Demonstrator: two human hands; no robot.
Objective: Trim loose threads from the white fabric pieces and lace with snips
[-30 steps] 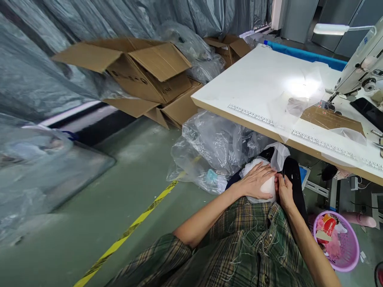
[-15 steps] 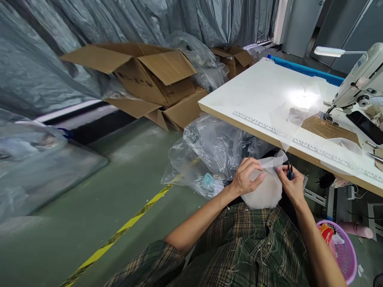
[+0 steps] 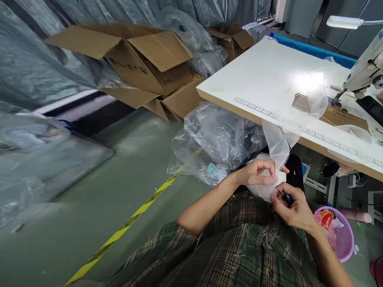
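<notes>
White sheer fabric (image 3: 277, 145) hangs from the table's front edge down into my lap, where it bunches up. My left hand (image 3: 259, 173) pinches it between thumb and fingers. Just below and to the right, my right hand (image 3: 291, 205) is closed around small blue thread snips (image 3: 286, 197), mostly hidden in the palm. The thumb and forefinger of that hand also meet at the fabric's edge. On the tabletop, more sheer fabric lies near the sewing machine (image 3: 363, 67) and over a brown board (image 3: 344, 118).
The white table (image 3: 248, 75) has a ruler printed along its front edge. Clear plastic bags (image 3: 209, 131) lie beneath its left corner. Open cardboard boxes (image 3: 143, 67) stand at the back left. A pink basket (image 3: 348, 239) with scraps sits on the floor at right.
My hands have come closer together, the left moving right and the right moving down. The snips have turned from blades up to lying in the palm. More fabric now hangs off the table edge.
</notes>
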